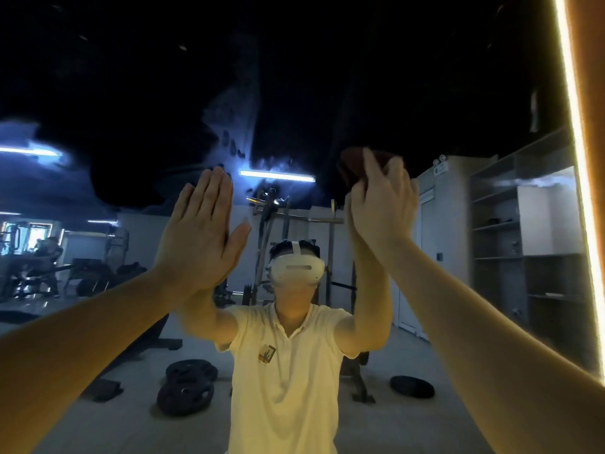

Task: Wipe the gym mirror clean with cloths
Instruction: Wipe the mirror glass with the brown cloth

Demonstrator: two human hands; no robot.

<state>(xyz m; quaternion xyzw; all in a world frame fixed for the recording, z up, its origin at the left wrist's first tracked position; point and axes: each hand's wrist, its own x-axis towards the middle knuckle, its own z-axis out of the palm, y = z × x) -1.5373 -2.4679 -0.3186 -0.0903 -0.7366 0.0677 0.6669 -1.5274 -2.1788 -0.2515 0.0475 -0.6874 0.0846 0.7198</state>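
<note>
High on the mirror (294, 77), the right hand (383, 204) held a dark cloth (352, 168) in its grip; the left hand (196, 237) lay flat, grip wide. Smears (230, 119) showed above, so the wiping seemed unfinished.

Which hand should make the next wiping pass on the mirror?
Right. The right hand holds the dark cloth up at the mirror, so it can probably wipe straight away. The left hand is flat and open, with no cloth.

A pale gym floor (131, 427) bears stacked weight plates (188, 385) at left, a single plate (412, 386) at right and a rack (278, 250) standing behind them.
</note>
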